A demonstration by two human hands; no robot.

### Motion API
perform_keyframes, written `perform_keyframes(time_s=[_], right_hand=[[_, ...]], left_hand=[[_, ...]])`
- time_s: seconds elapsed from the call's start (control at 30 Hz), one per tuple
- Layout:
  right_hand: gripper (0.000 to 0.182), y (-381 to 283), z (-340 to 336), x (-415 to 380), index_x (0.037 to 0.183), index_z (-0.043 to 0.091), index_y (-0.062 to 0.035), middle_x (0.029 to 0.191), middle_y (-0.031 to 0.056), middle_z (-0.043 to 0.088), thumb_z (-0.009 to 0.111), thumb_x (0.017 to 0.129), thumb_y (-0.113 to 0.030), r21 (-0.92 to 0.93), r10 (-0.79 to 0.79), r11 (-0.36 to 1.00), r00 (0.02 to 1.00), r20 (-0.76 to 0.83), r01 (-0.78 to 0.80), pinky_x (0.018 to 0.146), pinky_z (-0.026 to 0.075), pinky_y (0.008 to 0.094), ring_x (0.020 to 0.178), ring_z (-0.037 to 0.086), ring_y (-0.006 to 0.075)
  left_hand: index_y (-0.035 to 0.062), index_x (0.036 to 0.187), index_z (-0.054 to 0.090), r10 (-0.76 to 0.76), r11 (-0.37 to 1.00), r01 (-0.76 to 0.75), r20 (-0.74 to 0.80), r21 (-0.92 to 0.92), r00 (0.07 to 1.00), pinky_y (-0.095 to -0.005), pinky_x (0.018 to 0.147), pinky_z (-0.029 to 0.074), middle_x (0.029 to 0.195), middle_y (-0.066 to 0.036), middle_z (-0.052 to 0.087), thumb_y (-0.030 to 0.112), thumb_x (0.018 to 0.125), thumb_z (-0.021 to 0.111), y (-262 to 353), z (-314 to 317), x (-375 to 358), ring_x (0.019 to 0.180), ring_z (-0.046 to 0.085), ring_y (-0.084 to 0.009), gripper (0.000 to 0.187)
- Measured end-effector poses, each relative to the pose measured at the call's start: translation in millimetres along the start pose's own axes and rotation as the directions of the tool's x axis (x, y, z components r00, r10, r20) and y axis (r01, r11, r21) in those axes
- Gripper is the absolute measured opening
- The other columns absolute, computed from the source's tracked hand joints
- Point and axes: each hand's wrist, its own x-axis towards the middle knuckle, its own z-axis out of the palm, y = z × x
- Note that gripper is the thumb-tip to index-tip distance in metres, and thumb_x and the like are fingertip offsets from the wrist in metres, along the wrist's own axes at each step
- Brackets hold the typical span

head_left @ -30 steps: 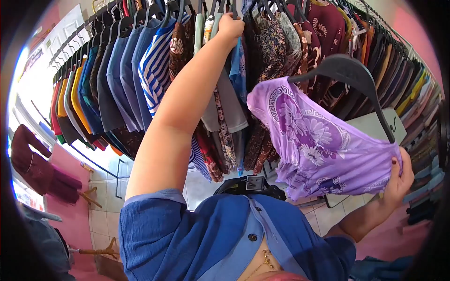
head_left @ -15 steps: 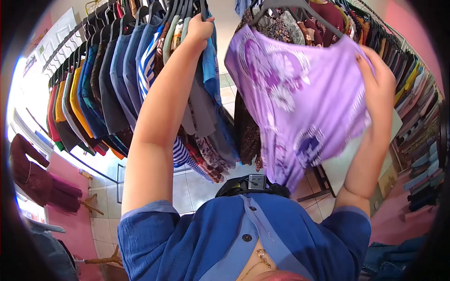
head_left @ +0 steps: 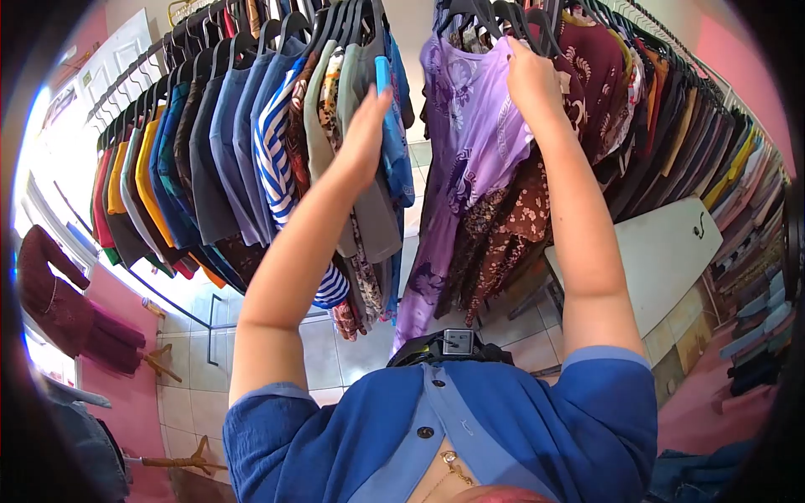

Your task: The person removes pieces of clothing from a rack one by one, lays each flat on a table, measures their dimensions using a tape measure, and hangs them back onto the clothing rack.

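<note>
A purple floral dress [head_left: 474,101] hangs on a black hanger [head_left: 461,17] at the near end of the right-hand row of clothes. My right hand [head_left: 534,84] is closed on its shoulder, near the neckline. Below, the fabric drapes long and narrow toward my waist. At the left-hand row, my left hand [head_left: 362,138] has its fingers stretched upward, slightly smeared by motion. It is beside a bright blue garment [head_left: 396,155] and overlaps a grey-green shirt [head_left: 369,214]. Behind the purple dress hangs a brown floral garment [head_left: 520,226].
A striped blue-and-white shirt [head_left: 277,142] hangs among several others on the left rack. A maroon top [head_left: 591,75] is on the right rack. Under that rack stands a pale table [head_left: 650,251]. Far left is a dressed mannequin [head_left: 59,293]. A gap separates the two rows.
The purple dress has gone from being spread out before me to hanging against the right-hand row. My right hand moved up and inward; my left hand came down off the hangers.
</note>
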Motion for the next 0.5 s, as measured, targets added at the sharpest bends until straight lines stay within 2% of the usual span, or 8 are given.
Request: perform_keyframes(time_s=[0.03,0.1,0.2,0.27,0.33,0.4,0.43,0.5], right_hand=[[0.030,-2,0,-6,0.112,0.058,-0.0096,0.090,0.0197,0.063,0.049,0.086,-0.021,-0.005,-0.006,1.000,1.000,0.026,0.006,0.078,0.046,0.0450,0.085,0.060,0.0381],[0.033,-17,-14,-16,0.115,0.055,-0.0077,0.093,0.0195,0.062,0.052,0.084,-0.020,-0.058,-0.099,0.994,0.988,-0.119,0.093,0.078,0.047,0.0443,0.085,0.060,0.0376],[0.037,-41,-22,-7,0.113,0.054,-0.0016,0.091,0.0193,0.062,0.059,0.081,-0.019,-0.062,-0.298,0.952,0.865,-0.405,0.299,0.076,0.048,0.0428,0.084,0.061,0.0342],[0.041,-63,-10,-7,0.111,0.057,-0.0019,0.096,0.0210,0.061,0.060,0.081,-0.029,0.401,-0.318,0.821,0.908,-0.271,0.407,0.078,0.047,0.0408,0.089,0.060,0.0333],[0.050,-88,8,-12,0.117,0.054,-0.0020,0.101,0.0172,0.062,0.059,0.083,-0.038,0.562,-0.263,0.812,0.959,0.107,0.160,0.080,0.048,0.0344,0.093,0.061,0.0298],[0.062,-103,60,-13,0.120,0.050,0.0038,0.108,0.0214,0.059,0.057,0.084,-0.046,0.581,-0.261,0.806,0.949,0.177,0.114,0.085,0.045,0.0330,0.100,0.059,0.0296],[0.067,-111,74,-16,0.121,0.048,0.0059,0.111,0.0229,0.058,0.056,0.083,-0.049,0.582,-0.234,0.808,0.958,0.166,0.096,0.088,0.043,0.0333,0.103,0.057,0.0302],[0.060,-123,115,-19,0.120,0.050,0.0044,0.110,0.0171,0.060,0.058,0.084,-0.043,0.624,-0.153,0.781,0.979,0.138,0.034,0.088,0.042,0.0302,0.101,0.058,0.0242]], left_hand=[[0.0018,0.142,0.012,0.028,0.999,-0.027,0.056,-0.017,0.998,-0.0326,0.107,0.016,0.143,-0.015,0.025,0.044,0.091,0.042,-18,-8,-17,0.131,0.026,-0.0202,0.073],[-0.0016,0.141,0.012,0.123,0.983,-0.153,0.261,0.099,0.958,-0.0319,0.109,0.014,0.146,-0.012,0.020,0.041,0.092,0.042,-31,-9,-65,0.134,0.019,-0.0198,0.071],[-0.0029,0.139,0.015,-0.323,0.920,0.206,0.352,0.332,0.878,-0.0308,0.108,0.017,0.145,-0.014,0.021,0.032,0.094,0.045,-68,-39,-131,0.134,0.021,-0.0206,0.065],[-0.0048,0.137,0.024,-0.515,0.840,0.369,0.367,0.399,0.775,-0.0290,0.105,0.026,0.139,-0.015,0.034,0.030,0.094,0.046,-114,-66,-164,0.127,0.034,-0.0200,0.060],[-0.0045,0.134,0.032,-0.640,0.743,0.506,0.246,0.437,0.728,-0.0281,0.099,0.033,0.132,-0.015,0.044,0.035,0.093,0.047,-156,-89,-203,0.120,0.042,-0.0196,0.059],[0.0020,0.135,0.034,-0.749,0.624,0.678,0.050,0.388,0.661,-0.0261,0.093,0.037,0.125,-0.014,0.050,0.036,0.092,0.046,-189,-109,-247,0.113,0.047,-0.0202,0.057],[0.0067,0.138,0.030,-0.804,0.550,0.755,-0.016,0.356,0.594,-0.0413,0.100,0.030,0.135,-0.008,0.042,0.043,0.090,0.046,-201,-120,-268,0.121,0.041,-0.0214,0.062],[0.0069,0.136,0.035,-0.810,0.510,0.842,-0.233,0.173,0.538,-0.0423,0.089,0.038,0.125,-0.008,0.051,0.039,0.089,0.048,-244,-151,-329,0.112,0.049,-0.0223,0.058]])
